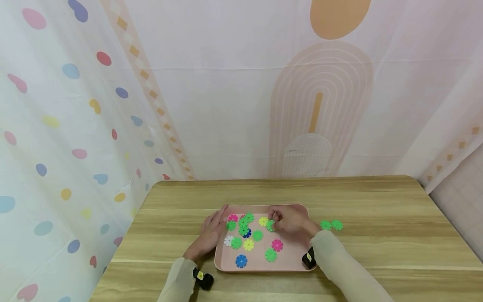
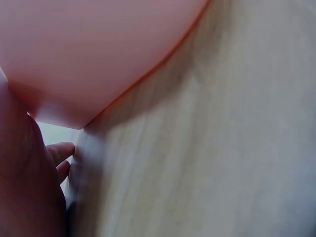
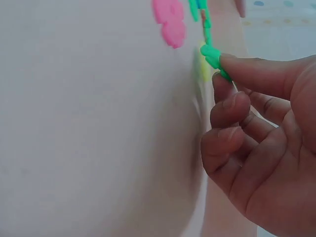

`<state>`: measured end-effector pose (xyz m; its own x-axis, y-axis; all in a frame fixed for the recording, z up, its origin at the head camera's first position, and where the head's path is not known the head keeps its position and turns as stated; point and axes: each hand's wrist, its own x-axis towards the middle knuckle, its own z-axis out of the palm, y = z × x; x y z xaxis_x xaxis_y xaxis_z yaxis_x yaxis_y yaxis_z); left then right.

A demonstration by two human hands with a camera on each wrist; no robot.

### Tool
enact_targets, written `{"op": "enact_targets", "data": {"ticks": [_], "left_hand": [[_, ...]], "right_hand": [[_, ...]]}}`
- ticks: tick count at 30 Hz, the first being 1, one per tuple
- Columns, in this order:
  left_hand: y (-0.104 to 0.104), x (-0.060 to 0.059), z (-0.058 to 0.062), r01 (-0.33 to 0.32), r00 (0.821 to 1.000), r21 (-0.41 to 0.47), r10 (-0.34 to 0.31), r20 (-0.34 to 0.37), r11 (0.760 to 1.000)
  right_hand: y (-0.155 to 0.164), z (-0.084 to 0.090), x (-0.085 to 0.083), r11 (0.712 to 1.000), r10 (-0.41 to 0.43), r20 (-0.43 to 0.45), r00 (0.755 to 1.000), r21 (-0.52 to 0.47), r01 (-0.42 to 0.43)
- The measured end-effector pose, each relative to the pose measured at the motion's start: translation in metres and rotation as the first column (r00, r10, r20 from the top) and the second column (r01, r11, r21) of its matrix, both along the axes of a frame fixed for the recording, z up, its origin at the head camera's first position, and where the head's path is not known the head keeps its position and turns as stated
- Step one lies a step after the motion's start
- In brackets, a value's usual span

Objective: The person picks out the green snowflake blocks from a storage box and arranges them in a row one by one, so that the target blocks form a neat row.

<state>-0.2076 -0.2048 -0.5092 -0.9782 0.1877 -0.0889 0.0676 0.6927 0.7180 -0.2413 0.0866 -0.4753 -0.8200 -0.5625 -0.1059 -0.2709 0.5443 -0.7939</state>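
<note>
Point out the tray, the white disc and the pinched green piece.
Tray (image 1: 291,258): head view, bare floor.
White disc (image 1: 228,240): head view, visible middle.
Pinched green piece (image 3: 212,56): right wrist view, uncovered part.

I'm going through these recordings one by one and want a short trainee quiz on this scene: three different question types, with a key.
1. Multiple choice: what colour is the notched disc that the right hand pinches?
A) blue
B) green
C) white
2. True or false: the left hand is out over the middle of the tray.
3. Fill in the blank: two loose discs lie on the table, outside the tray, on the person's ____ side of it.

Key:
1. B, green.
2. False: the left hand is at the tray's left edge.
3. right
</note>
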Motion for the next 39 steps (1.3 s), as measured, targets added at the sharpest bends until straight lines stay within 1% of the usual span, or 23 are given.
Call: {"op": "enact_targets", "data": {"ticks": [4,8,9,11,15,18,22,27,32,35,39], "left_hand": [[0.000,0.001,0.000,-0.001,1.000,-0.011,0.001,0.004,1.000],[0.001,0.001,0.001,-0.006,1.000,-0.007,0.006,0.010,1.000],[0.001,0.001,0.001,-0.007,1.000,-0.003,0.007,0.008,1.000],[0.001,0.000,0.001,-0.013,1.000,0.004,0.013,0.015,1.000],[0.001,0.001,0.000,-0.012,1.000,0.003,0.012,0.013,1.000],[0.000,0.001,-0.001,-0.001,1.000,-0.003,0.001,-0.006,1.000],[0.000,0.000,-0.002,0.002,1.000,-0.003,-0.002,-0.017,1.000],[-0.001,0.000,-0.003,0.006,1.000,-0.007,-0.006,-0.013,1.000],[-0.001,0.001,-0.001,0.009,1.000,-0.010,-0.009,-0.013,1.000],[0.000,0.001,-0.001,0.009,1.000,-0.006,-0.009,-0.021,1.000],[0.000,0.001,-0.002,0.012,1.000,-0.001,-0.012,-0.016,1.000]], "right_hand": [[0.004,0.007,0.000,0.999,-0.035,0.026,0.999,-0.008,0.035],[0.010,0.018,-0.002,0.998,-0.027,0.045,0.999,-0.057,0.029],[0.012,0.021,-0.003,0.996,-0.017,0.051,0.999,-0.083,0.021],[0.017,0.028,-0.005,0.992,-0.003,0.053,0.999,-0.124,0.010],[0.032,0.042,-0.006,0.989,-0.018,0.035,0.999,-0.148,0.023],[0.045,0.048,-0.006,0.987,-0.041,0.033,0.999,-0.155,0.045],[0.063,0.050,-0.006,0.987,-0.064,0.015,0.998,-0.149,0.066],[0.086,0.050,0.001,0.981,-0.092,0.005,0.996,-0.170,0.092],[0.107,0.043,0.008,0.973,-0.133,0.030,0.991,-0.189,0.136],[0.120,0.039,0.014,0.968,-0.159,0.060,0.985,-0.187,0.167],[0.140,0.034,0.020,0.963,-0.194,0.063,0.979,-0.179,0.202]]}}
